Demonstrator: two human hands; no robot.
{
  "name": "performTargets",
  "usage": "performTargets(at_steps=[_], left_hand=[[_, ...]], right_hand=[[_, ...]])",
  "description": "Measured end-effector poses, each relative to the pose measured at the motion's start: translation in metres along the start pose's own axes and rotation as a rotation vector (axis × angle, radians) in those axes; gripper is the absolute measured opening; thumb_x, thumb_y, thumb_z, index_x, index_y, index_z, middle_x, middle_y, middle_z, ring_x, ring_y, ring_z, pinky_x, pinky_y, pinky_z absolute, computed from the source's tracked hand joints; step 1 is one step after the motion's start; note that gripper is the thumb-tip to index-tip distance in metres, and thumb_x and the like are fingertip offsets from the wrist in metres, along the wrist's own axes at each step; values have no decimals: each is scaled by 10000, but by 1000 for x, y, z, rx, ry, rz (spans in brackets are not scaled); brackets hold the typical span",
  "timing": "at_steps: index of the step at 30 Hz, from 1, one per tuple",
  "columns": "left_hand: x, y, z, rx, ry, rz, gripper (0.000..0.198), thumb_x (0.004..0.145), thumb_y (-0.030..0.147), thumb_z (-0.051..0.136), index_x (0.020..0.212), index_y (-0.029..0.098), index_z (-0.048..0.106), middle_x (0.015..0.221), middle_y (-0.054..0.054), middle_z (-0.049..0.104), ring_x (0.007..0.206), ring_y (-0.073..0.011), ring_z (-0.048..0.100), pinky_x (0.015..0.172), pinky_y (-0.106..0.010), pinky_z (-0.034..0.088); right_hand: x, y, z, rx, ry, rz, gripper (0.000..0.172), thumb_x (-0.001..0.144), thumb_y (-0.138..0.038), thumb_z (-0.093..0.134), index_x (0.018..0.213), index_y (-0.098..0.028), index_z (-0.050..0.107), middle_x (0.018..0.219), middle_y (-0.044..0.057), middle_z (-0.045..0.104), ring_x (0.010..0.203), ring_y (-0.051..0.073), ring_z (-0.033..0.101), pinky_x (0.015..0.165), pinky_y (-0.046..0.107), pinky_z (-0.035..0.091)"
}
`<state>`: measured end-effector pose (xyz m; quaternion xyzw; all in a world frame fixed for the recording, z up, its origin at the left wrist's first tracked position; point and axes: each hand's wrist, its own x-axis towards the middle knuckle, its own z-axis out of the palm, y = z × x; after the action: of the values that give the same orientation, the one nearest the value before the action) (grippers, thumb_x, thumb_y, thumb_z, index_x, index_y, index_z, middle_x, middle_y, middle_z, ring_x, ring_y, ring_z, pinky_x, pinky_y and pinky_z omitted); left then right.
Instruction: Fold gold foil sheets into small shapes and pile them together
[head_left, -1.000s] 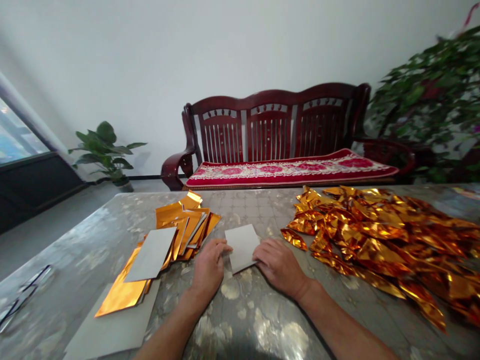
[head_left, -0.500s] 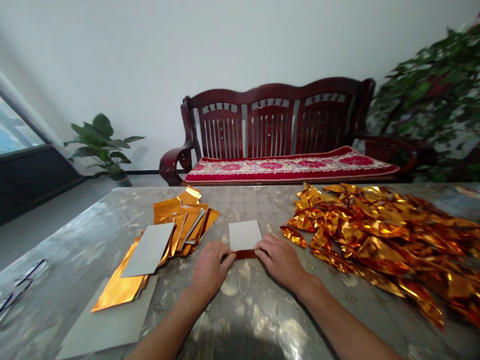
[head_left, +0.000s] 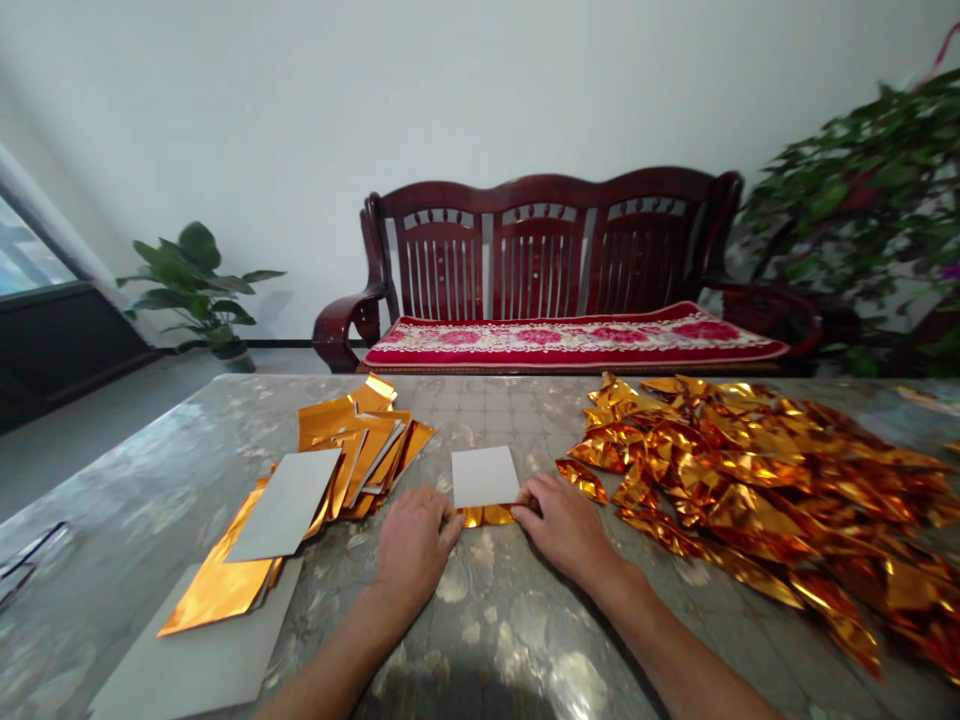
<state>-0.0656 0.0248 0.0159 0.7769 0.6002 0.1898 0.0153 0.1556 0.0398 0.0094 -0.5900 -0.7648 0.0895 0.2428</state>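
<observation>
**All the action at the near edge of the card**

Right in the middle of the marbled table top, a white card lies flat, with a gold foil strip showing along its near edge. The left hand is palm down, fingers together, tips at the card's lower left corner. The right hand matches it at the lower right corner. Are they pinching the foil? I can't tell from here! Over on the left, a fanned stack of orange foil pieces sits with a grey card on top, and an orange foil sheet lies on a grey board. On the right, a big heap of crumpled gold foil sits just beside the right hand.
</observation>
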Motion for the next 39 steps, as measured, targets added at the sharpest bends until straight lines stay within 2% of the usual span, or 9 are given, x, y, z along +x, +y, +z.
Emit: performTargets(at_steps=[7,14,23,31,39], left_hand=[[-1,2,0,-27,-28,-32,202,870,317,636,702,206,635,809,-52,639,819,-230,595,736,-324,390],[-1,6,-5,-11,-101,-97,227,909,327,585,734,193,637,856,-48,631,858,-217,596,770,-319,396],[-5,4,4,-127,-23,-23,184,965,253,464,806,201,539,828,-20,608,817,-186,585,732,-279,400],[-1,11,2,-90,-139,-151,167,968,268,460,823,211,522,797,-8,644,778,-177,618,662,-264,356],[0,16,-4,-33,-191,-201,84,951,290,511,908,222,536,858,-9,681,824,-184,652,644,-261,337]], right_hand=[[1,-3,1,-48,-11,10,130,841,-248,631,722,-217,590,816,20,632,819,196,563,710,306,336],[1,-4,1,-113,-9,4,139,868,-226,574,731,-207,587,820,21,635,814,183,553,712,296,318],[0,-4,-2,-144,-35,2,135,880,-245,568,753,-206,594,827,21,638,812,177,544,711,287,299],[2,-7,-3,-132,-38,18,125,864,-232,572,744,-203,593,827,20,640,808,167,542,700,278,292],[2,-6,-1,-131,-38,28,138,865,-238,568,734,-206,595,825,17,642,825,171,547,707,281,294]])
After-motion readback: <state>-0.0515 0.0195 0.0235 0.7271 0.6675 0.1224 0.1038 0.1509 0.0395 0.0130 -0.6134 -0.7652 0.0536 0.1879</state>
